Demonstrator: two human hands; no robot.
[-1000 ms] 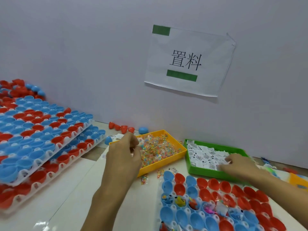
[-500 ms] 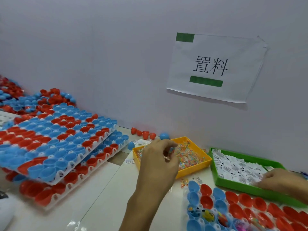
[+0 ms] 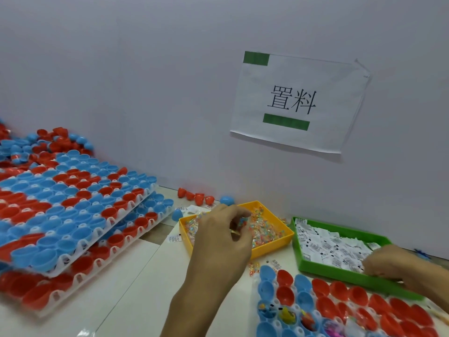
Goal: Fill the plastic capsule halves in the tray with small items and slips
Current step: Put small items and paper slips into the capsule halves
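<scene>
The left hand [image 3: 218,237] is pinching small items over the yellow bin [image 3: 272,246], and the right hand [image 3: 398,266] is curling on slips at the green bin [image 3: 340,273] — both bins are standing just behind the capsule tray [image 3: 269,310] at the table's near right edge, so reaches are staying short

Packing workshop: stacked capsule trays [image 3: 73,215], wall sign [image 3: 298,100]

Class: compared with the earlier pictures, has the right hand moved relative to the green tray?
No. The right hand stays at the near right corner of the green tray, fingers among the paper slips; only the camera shifted.
</scene>
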